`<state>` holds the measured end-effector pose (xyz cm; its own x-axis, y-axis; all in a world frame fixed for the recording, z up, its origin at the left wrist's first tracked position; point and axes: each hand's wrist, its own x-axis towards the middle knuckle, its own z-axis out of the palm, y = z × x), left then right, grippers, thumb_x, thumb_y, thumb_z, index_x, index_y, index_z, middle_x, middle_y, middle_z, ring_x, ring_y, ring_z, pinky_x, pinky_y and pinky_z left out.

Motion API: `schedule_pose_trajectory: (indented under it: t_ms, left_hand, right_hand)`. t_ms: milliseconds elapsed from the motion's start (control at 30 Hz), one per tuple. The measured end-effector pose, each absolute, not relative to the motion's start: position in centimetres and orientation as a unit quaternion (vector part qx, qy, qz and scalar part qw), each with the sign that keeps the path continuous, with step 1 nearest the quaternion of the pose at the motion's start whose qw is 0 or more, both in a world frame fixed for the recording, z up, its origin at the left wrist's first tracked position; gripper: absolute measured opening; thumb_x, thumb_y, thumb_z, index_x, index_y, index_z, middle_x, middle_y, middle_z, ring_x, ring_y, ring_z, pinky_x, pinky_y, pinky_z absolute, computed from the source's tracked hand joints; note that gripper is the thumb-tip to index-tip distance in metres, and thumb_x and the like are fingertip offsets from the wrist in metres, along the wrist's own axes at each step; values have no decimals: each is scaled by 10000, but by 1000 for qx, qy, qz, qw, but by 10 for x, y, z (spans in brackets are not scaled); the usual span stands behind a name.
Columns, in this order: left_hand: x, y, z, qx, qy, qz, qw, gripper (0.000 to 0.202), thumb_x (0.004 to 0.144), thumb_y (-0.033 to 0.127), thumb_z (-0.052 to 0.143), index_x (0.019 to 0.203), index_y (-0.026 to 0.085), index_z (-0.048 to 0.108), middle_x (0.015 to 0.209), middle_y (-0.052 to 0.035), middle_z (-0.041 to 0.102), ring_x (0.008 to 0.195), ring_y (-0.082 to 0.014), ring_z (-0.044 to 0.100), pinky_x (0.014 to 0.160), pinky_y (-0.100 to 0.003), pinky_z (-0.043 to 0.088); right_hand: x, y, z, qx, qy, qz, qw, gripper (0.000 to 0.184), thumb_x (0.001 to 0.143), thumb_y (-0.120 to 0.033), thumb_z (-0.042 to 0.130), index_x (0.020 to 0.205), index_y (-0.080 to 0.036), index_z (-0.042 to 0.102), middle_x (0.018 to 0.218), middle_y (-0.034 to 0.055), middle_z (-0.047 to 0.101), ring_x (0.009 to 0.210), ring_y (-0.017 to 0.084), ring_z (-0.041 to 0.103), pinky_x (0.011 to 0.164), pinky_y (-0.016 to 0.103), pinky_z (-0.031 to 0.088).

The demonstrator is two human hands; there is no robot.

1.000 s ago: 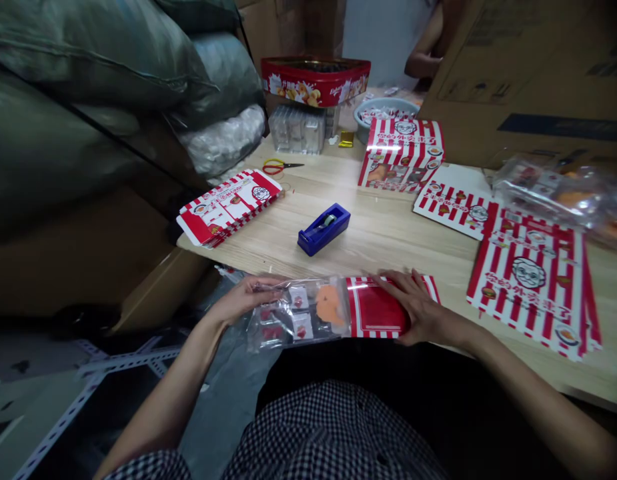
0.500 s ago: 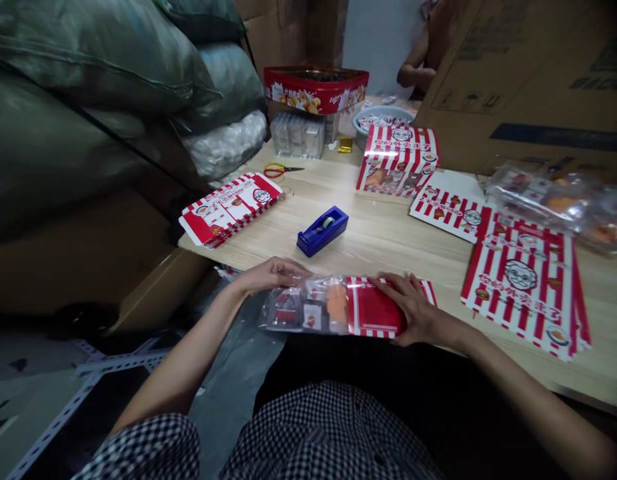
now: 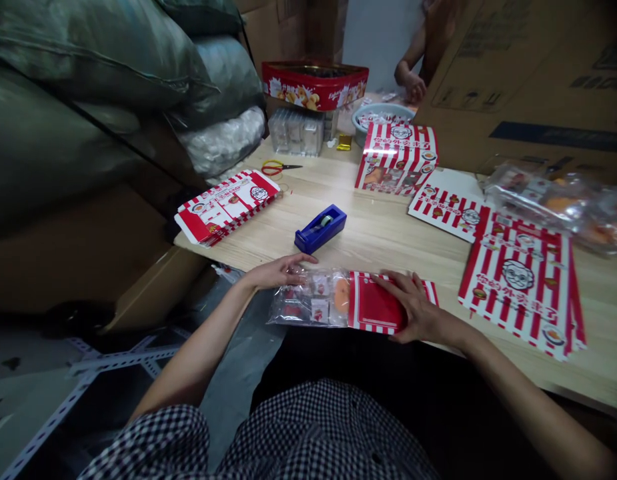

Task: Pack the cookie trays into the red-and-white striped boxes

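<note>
In front of my lap, at the table's near edge, lies a flat red-and-white striped cardboard box. My right hand grips it, fingers spread across the top and thumb at the near edge. A clear plastic pack sticks out of the box's left end; small printed packets and an orange piece show through it. How deep it sits in the box is hidden. My left hand holds the pack at its far left edge, index finger stretched along the top. Just beyond stands a blue tape dispenser.
Folded striped boxes are stacked at left, more flat ones at right. Scissors, an assembled striped box, a grey basin and a red tin stand farther back. Another person's hand shows behind a large carton.
My left hand has shifted slightly right and its fingers have straightened over the plastic pack, which lies flatter now. My right hand keeps its hold. The other person's hand has come into clearer view.
</note>
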<state>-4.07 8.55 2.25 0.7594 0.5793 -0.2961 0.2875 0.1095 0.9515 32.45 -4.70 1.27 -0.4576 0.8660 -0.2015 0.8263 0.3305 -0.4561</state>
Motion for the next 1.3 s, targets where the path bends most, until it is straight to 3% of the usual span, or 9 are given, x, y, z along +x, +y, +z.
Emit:
schedule_pose_trajectory:
  t_ms: [133,300,467,667,767,967,1133,1300]
  left_hand:
    - [-19,82,21,668,313,88,669,545,787,290,760,1288,200,566,724,14,584,592,-113,508,560,-232,390]
    - [14,56,7,565,471,229,638,592,780,316,756,1276,169,470,655,67,527,479,-79,466,484,-204,367]
    - [-3,29,1,539,480,318,615,692,795,433,751,1360,190,434,933,-25,650,788,-162,661,708,-276,524]
    - [-10,11,-6,545,513,367,552,566,873,392,647,1373,163,513,1147,-111,702,986,-228,689,849,-336,543]
    - [-4,17,-4,575,528,370,504,548,873,360,640,1367,143,552,1149,-126,718,965,-241,698,872,-369,547]
    - [12,24,8,585,491,323,558,578,825,346,689,1343,108,596,1064,-123,761,895,-254,721,801,-376,574]
    - [36,7,23,688,494,340,409,412,958,307,532,1327,151,629,1235,-134,710,1108,-264,674,1002,-418,504]
    - [44,3,45,752,505,363,217,343,1004,297,466,1269,192,657,1304,-113,664,1220,-261,566,1077,-483,426]
  right_hand:
    - [316,-48,14,-505,-823,258,34,1162,616,-366,788,1591,-304,158,1575,146,251,1512,404,152,1201,631,-53]
    - [319,-48,11,-542,-805,236,42,1152,611,-362,785,1589,-276,183,1551,173,263,1504,430,152,1183,663,-61]
    - [322,-49,13,-549,-799,238,55,1119,623,-337,776,1584,-260,209,1554,175,268,1495,418,192,1194,651,-33]
    - [309,-48,18,-566,-794,214,61,1065,631,-318,775,1569,-242,274,1530,196,283,1477,446,209,1184,665,-49]
    - [303,-52,22,-575,-789,205,73,1072,624,-297,778,1568,-264,272,1524,195,286,1471,450,212,1172,683,-48]
    - [286,-55,24,-556,-789,227,133,1082,647,-371,796,1570,-314,235,1523,160,300,1466,423,232,1178,677,-8]
    - [275,-48,20,-558,-784,211,173,1087,662,-411,810,1569,-341,216,1506,141,305,1446,407,265,1184,673,21]
    - [273,-46,23,-591,-753,175,230,1088,667,-416,805,1567,-337,198,1467,143,293,1424,406,283,1181,685,44]
